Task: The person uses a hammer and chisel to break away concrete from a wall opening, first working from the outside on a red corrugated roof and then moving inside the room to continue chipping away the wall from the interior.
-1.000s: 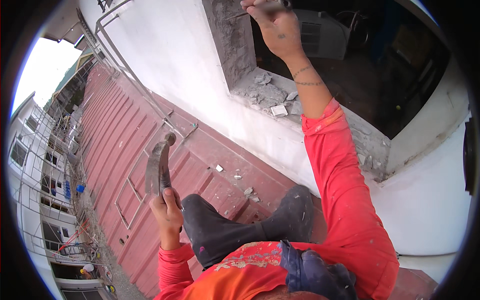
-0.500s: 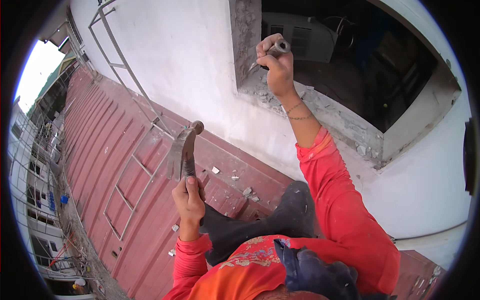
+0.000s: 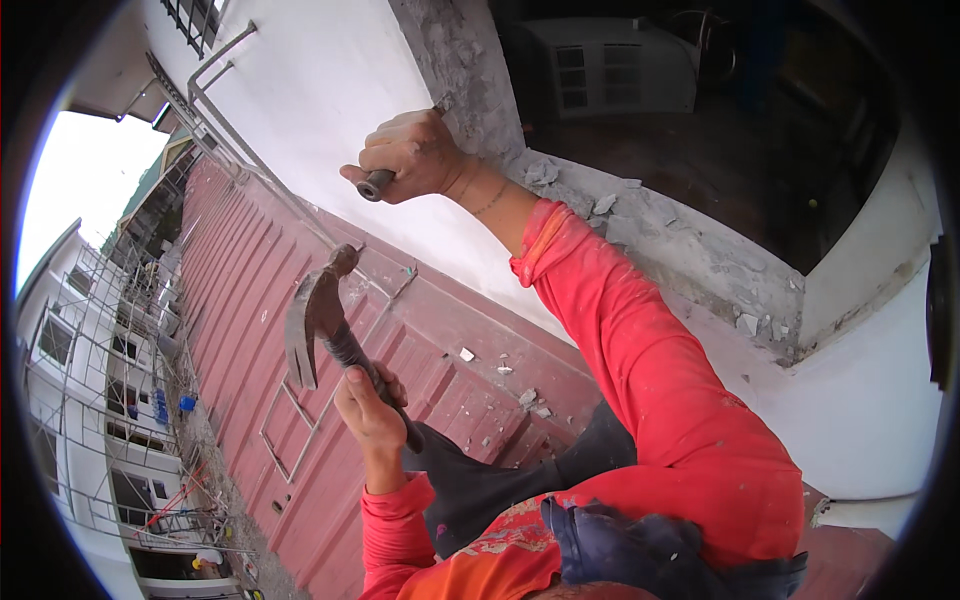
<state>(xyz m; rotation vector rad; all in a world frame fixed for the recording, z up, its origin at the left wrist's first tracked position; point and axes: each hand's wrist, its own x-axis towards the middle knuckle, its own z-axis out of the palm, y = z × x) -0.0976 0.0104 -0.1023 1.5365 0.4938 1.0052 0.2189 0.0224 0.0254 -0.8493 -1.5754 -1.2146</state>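
I look down from the head camera at my two hands, both in red sleeves, working at a wall opening high above a street. My left hand [image 3: 372, 412] is closed tight around the dark handle of a claw hammer [image 3: 318, 318], low and left of centre. The hammer rises up and to the left from that fist, its metal head above the hand and the claw curving down on the left side. My right hand [image 3: 412, 155] is raised higher, near the top centre, clamped around a chisel [image 3: 377, 184]; only its round grey butt end sticks out of the fist toward the left, and the far end is hidden behind the fingers, so I cannot tell where its tip sits. The hammer head hangs below and to the left of the chisel's butt end, clearly apart from it, with open air between the two. The right hand is close against the rough grey edge of the window opening [image 3: 470, 80], where the plaster is chipped. Broken bits of rubble [image 3: 610, 205] lie along the grey sill [image 3: 690, 250] just right of the wrist. Beneath both hands runs a red ribbed metal roof [image 3: 260, 330], with small chips scattered on it. Far left, a pale building with scaffolding [image 3: 90, 400] stands well below.
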